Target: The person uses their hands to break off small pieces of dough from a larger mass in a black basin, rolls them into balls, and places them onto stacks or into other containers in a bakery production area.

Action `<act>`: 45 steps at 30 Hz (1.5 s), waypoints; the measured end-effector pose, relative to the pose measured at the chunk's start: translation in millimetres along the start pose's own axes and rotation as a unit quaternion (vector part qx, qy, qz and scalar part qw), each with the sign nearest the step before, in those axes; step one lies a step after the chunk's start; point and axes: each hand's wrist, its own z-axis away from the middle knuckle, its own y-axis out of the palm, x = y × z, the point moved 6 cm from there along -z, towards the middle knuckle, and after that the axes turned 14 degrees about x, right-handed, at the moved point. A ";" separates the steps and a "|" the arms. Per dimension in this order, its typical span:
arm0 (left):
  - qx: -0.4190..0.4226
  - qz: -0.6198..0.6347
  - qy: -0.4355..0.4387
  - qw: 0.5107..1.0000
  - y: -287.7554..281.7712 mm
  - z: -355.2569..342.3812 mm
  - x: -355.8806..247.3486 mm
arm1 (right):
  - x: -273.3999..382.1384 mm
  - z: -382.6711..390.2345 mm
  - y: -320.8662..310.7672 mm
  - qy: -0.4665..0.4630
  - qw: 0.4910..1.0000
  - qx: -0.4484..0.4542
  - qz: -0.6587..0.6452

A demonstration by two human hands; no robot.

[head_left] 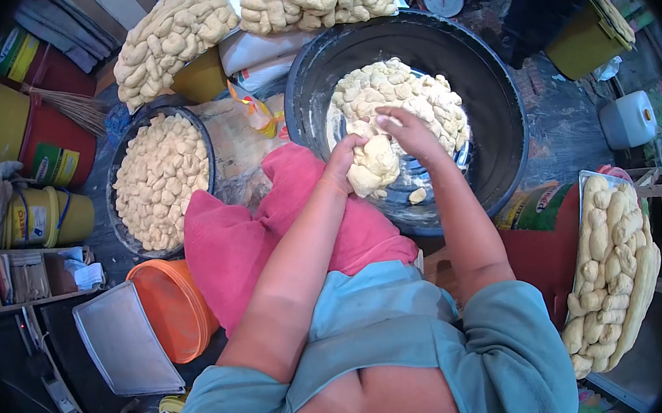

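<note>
As seen from beside the person, a round dark tub [212, 167] filled with dough pieces [160, 178] stands at left on the floor. Pink fabric [298, 219] covers the area to its right. The left hand [343, 160] grasps a dough lump [374, 168], which is positioned over the near side of a large black basin [499, 135]. The right hand [408, 134] is unclenched, fingers loosely bent, in front of a dough pile [405, 94] inside the basin; contact cannot be determined. At far right, a tray [584, 191] carries shaped dough strands [611, 273].
</note>
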 end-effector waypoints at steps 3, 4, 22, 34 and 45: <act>-0.059 -0.149 0.103 0.982 19.0 1.4 0.3 | -17.6 -1.2 13.8 0.058 0.987 0.149 0.014; -0.017 -0.145 0.099 0.984 5.3 -4.8 -0.3 | -20.5 -2.3 18.6 0.064 0.985 0.160 -0.032; -0.098 -0.078 0.198 0.972 7.6 -2.4 -17.0 | -13.2 44.1 33.8 -0.029 0.991 0.109 0.072; -0.019 -0.126 0.132 0.983 33.3 3.5 -13.1 | -10.6 30.6 12.9 0.034 0.992 0.054 -0.109; -0.066 -0.108 0.156 0.980 18.6 4.6 -17.8 | 17.8 28.2 13.5 -0.055 0.965 0.084 0.243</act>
